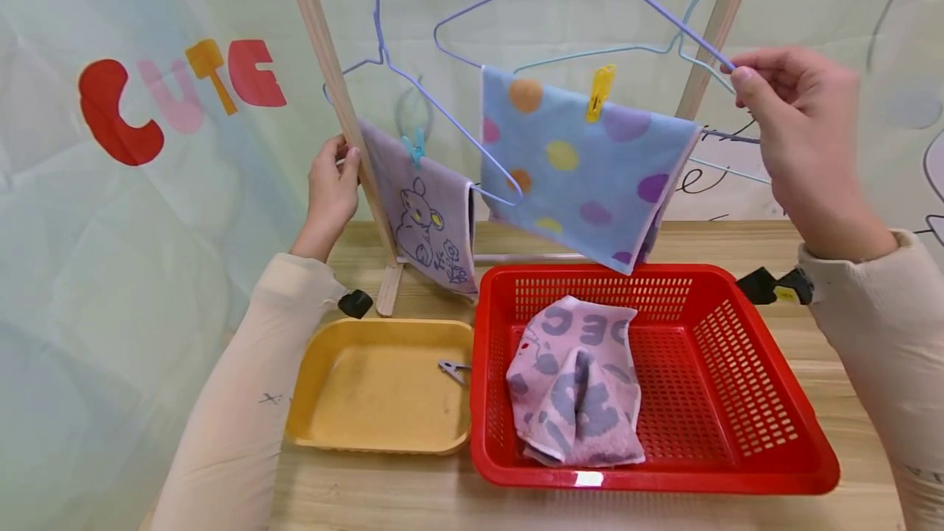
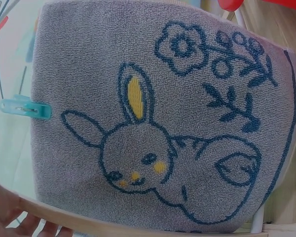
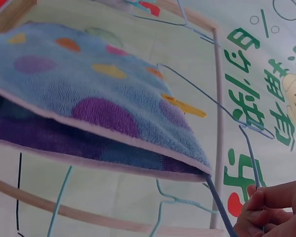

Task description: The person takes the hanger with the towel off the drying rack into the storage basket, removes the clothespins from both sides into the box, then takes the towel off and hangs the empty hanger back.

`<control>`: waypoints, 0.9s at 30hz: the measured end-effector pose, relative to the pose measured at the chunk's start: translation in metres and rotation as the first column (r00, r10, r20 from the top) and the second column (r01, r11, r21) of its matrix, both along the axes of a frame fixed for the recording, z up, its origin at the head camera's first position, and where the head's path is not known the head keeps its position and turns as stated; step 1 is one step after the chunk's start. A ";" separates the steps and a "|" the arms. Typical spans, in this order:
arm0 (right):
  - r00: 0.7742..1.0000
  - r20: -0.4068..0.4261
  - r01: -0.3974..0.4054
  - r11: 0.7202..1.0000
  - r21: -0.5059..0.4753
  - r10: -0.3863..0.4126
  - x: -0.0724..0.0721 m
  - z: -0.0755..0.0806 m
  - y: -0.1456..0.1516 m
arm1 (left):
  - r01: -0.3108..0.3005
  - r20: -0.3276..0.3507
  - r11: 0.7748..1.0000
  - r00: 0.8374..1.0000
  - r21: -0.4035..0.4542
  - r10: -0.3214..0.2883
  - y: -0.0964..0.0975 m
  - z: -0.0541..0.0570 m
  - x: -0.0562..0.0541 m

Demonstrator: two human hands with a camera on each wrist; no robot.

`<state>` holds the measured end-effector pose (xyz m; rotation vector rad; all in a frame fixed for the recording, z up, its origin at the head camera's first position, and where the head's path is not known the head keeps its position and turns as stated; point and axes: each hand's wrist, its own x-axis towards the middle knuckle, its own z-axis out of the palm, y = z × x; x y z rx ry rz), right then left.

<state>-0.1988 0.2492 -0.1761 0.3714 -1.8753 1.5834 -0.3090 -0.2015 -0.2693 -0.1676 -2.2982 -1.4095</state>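
My left hand (image 1: 332,187) grips the left wooden post of the drying rack (image 1: 319,31). Pinched in my right hand (image 1: 814,138) is the right arm of a purple-blue hanger (image 1: 649,0), whose hook is up at the rack's top rod. Over this tilted hanger a blue polka-dot towel (image 1: 560,195) lies folded, with a yellow clothespin (image 1: 601,93) on its upper edge. Beside the left post hangs a grey towel (image 2: 138,168) with a rabbit drawing, on another purple-blue hanger (image 1: 442,109). A teal clothespin (image 2: 25,107) clips its top edge.
A red basket (image 1: 664,478) stands on the wooden table, holding a crumpled pink-and-grey towel (image 1: 575,400). Left of it sits a yellow tray (image 1: 376,388) containing a grey clothespin (image 1: 451,369). A light teal hanger (image 1: 693,15) hangs at the rod's right end.
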 end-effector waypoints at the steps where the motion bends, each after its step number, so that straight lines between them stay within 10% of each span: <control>1: 1.000 -0.005 0.013 1.000 0.009 -0.013 0.002 0.001 0.002 | 0.001 0.000 1.000 1.000 0.001 -0.001 0.000 0.000 0.000; 19: 0.981 0.076 0.172 0.982 0.074 -0.178 0.032 0.003 0.035 | -0.021 -0.002 1.000 1.000 -0.005 0.021 -0.003 0.001 -0.002; 27: 0.971 -0.026 0.240 0.968 0.073 -0.239 0.032 -0.007 0.053 | -0.058 0.030 0.998 0.998 -0.006 0.058 -0.005 -0.001 0.002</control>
